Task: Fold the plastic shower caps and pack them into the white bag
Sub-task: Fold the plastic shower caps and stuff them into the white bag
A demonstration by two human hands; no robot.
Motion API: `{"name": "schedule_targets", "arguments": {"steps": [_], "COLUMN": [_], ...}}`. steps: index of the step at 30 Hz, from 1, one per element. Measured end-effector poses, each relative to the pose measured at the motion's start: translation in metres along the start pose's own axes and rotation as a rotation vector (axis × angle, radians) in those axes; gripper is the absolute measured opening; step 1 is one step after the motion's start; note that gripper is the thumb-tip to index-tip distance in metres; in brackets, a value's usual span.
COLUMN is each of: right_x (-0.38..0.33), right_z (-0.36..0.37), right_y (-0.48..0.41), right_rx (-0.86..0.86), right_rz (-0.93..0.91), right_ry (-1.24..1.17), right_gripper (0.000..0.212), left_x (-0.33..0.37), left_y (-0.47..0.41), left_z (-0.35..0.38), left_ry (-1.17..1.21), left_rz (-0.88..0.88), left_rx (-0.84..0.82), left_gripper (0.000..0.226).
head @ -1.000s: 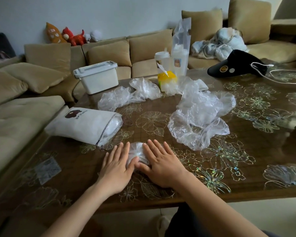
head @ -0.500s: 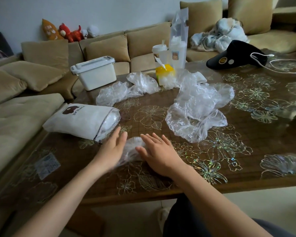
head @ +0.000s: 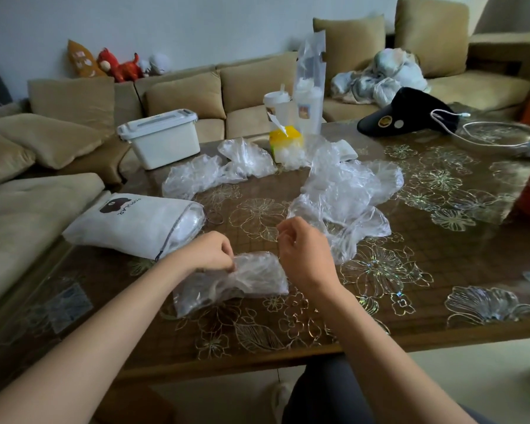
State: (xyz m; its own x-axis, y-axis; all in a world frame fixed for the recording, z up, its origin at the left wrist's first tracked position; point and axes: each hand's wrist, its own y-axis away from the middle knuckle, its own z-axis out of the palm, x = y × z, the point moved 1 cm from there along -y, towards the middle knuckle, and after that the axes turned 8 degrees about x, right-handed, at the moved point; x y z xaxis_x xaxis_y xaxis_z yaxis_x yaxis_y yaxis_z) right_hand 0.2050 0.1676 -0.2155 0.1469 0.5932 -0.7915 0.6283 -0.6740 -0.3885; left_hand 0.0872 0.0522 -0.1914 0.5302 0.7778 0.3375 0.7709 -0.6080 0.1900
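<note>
While our left hand (head: 210,250) pinches the shower cap (head: 242,280), our right hand (head: 303,246) curls at its two o'clock; we cannot tell if it grips.

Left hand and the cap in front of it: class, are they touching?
Touching. The head view shows the left hand pinching the cap at its upper edge.

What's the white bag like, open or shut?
Open. The white bag lies on its side, mouth gaping, pale plastic showing inside.
</note>
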Motion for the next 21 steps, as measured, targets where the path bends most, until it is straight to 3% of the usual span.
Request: {"name": "schedule_targets", "arguments": {"steps": [6, 10, 12, 14, 17, 19, 21], "right_x": [-0.001, 0.003, 0.005, 0.002, 0.003, 0.003, 0.006], "right_z": [-0.017, -0.022, -0.023, -0.019, -0.003, 0.008, 0.011], "right_y": [-0.007, -0.009, -0.010, -0.005, 0.016, 0.030, 0.035], "right_rx": [0.024, 0.038, 0.056, 0.019, -0.162, -0.242, -0.216], "right_rz": [0.149, 0.333, 0.358, 0.214, -0.245, -0.447, -0.509], "right_ry": [-0.151, -0.363, -0.343, -0.154, 0.228, 0.303, 0.307], "right_gripper": [0.021, 0.025, 0.030, 0.042, 0.073, 0.087, 0.092], "left_x": [-0.001, -0.009, -0.011, -0.012, -0.013, -0.016, -0.015], "left_y": [0.021, 0.033, 0.034, 0.038, 0.045, 0.047, 0.045], "left_z": [-0.027, -0.034, -0.030, -0.021, 0.002, 0.016, 0.022], "left_ry": [0.397, 0.946, 1.122, 1.251, 1.374, 1.433, 1.437], "left_rz": [-0.006, -0.202, -0.298, -0.420, -0.606, -0.682, -0.682], "left_rx": [0.125, 0.127, 0.175, 0.193, 0.122, 0.088, 0.113], "left_gripper": [0.009, 0.007, 0.016, 0.015, 0.015, 0.021, 0.021]}}
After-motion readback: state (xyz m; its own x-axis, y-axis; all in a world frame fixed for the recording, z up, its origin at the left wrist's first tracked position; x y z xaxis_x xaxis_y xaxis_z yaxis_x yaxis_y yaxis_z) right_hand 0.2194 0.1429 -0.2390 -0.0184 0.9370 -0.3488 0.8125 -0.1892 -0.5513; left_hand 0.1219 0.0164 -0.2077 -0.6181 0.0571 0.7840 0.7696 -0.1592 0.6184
